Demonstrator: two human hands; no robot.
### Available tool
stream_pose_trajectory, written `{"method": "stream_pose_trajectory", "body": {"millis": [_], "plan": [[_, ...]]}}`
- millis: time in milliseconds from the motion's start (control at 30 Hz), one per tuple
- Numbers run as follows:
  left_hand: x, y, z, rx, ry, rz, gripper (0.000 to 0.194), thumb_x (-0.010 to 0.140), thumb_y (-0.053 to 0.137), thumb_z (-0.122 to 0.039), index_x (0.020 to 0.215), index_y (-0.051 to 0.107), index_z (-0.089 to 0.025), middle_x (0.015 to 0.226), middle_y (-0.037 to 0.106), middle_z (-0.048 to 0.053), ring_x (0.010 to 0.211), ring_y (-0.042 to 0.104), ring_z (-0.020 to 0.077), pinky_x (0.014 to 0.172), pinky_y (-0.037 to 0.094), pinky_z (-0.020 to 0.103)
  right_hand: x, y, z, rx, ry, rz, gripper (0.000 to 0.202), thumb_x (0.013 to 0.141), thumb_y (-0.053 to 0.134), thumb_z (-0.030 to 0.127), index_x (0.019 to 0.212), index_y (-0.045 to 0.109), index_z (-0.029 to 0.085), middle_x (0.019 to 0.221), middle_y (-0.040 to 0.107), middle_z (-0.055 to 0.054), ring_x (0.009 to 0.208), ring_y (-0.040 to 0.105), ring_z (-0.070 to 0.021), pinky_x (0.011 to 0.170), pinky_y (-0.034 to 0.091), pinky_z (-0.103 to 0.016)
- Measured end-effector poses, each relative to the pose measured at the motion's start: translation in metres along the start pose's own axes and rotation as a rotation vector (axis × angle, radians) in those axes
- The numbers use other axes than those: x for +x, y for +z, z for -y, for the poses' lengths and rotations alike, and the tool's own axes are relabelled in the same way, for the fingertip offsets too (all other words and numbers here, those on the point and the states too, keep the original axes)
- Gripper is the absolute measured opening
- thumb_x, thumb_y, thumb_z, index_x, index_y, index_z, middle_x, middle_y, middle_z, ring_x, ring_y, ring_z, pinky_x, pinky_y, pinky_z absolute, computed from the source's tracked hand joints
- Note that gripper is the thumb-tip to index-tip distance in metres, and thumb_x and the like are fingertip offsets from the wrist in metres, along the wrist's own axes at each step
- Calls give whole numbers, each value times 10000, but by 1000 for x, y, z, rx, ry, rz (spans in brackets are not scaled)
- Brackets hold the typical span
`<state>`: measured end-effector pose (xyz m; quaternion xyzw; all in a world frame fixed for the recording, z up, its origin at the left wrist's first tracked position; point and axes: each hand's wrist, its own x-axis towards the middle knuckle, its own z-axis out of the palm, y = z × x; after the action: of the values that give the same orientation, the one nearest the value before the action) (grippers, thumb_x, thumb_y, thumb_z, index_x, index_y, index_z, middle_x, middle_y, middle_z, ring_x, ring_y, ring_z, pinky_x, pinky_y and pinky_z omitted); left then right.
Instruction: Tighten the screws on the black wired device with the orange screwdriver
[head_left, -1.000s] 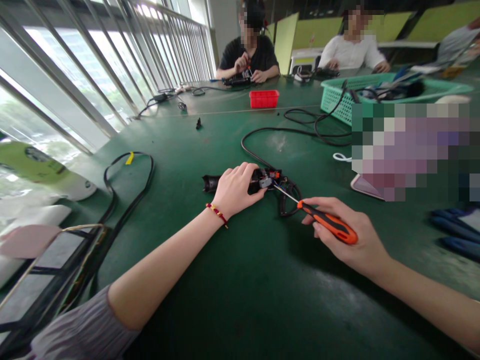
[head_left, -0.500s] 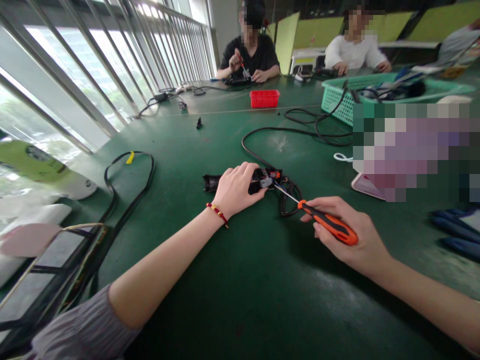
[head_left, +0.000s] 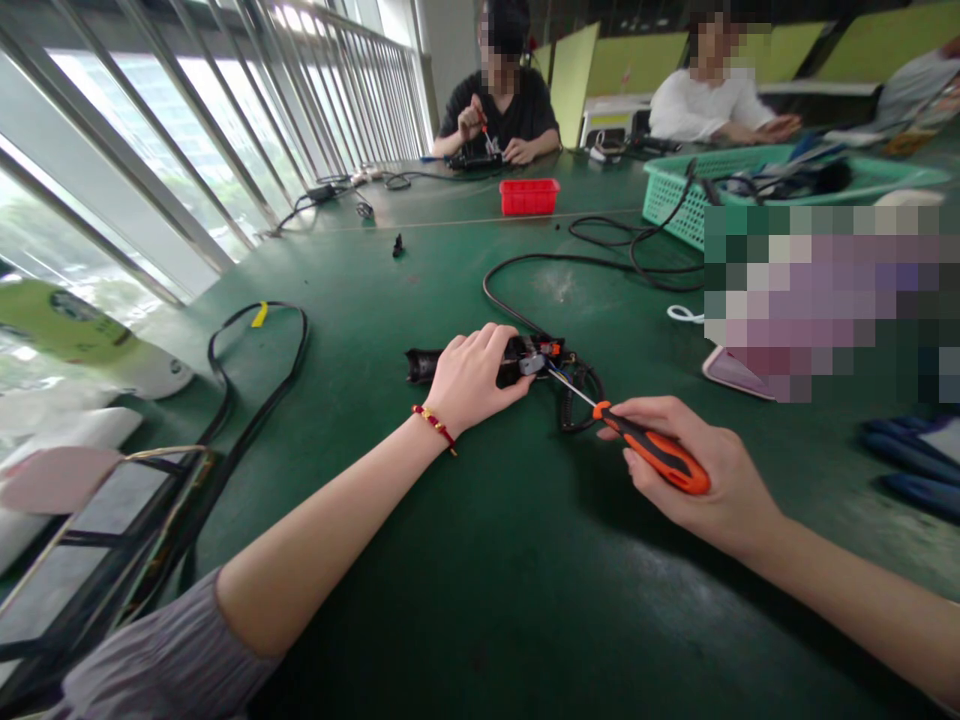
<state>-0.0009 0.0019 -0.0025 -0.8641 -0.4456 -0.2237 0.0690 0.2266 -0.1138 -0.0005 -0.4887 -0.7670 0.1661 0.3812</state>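
Note:
My left hand (head_left: 471, 378) is wrapped over a black tube-shaped electrical device (head_left: 423, 366) and pins it against the green table (head_left: 450, 580). At the device's right end, inner parts with an orange piece, a grey block (head_left: 533, 364) and thin wires lie exposed. My left thumb and fingertips are beside that grey block. An orange and black screwdriver (head_left: 661, 452) is gripped in my right hand (head_left: 709, 480), its shaft slanting up and left. The screwdriver's tip is at the wires by the grey block; whether it touches a screw is too small to tell.
A black cord (head_left: 517, 262) runs from the device toward a green basket (head_left: 675, 205). Beyond stands a red bin (head_left: 529, 198). At left lie a cable loop (head_left: 304, 345) and a green-and-white bag (head_left: 90, 335); at right, a phone (head_left: 731, 372) and dark gloves (head_left: 907, 455). Two people sit opposite.
My right hand and the screwdriver handle have shifted slightly left. My left hand and the device stay put. Across the table, the person in white has moved their hands together.

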Motion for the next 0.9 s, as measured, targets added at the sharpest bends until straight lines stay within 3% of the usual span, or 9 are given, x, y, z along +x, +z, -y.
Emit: {"method": "stream_pose_trajectory", "body": {"millis": [433,667,900], "plan": [[0,-1,-1,0,-7,9,403,819,549,-432,1123,497,-173,1017,628,66,903,611,224,774,418,334,0,0,4,-156,-61,-13,391,810,542,207,1195,471,225,938,722,-19,682,689,-126,648,545,-236],[0,-1,-1,-1,-7,12,402,819,550,-429,1128,492,-179,1024,627,68,897,612,223,768,419,334,1,0,3,-109,-107,-10,246,789,559,179,1020,492,230,878,724,-23,722,701,-153,645,549,-247],[0,-1,0,-2,-1,6,395,822,541,-424,1128,489,-181,1020,627,68,902,611,226,768,419,336,1,-1,0,-96,-188,17,293,764,541,123,1038,552,228,904,677,-29,713,661,-132,658,526,-252]]}}
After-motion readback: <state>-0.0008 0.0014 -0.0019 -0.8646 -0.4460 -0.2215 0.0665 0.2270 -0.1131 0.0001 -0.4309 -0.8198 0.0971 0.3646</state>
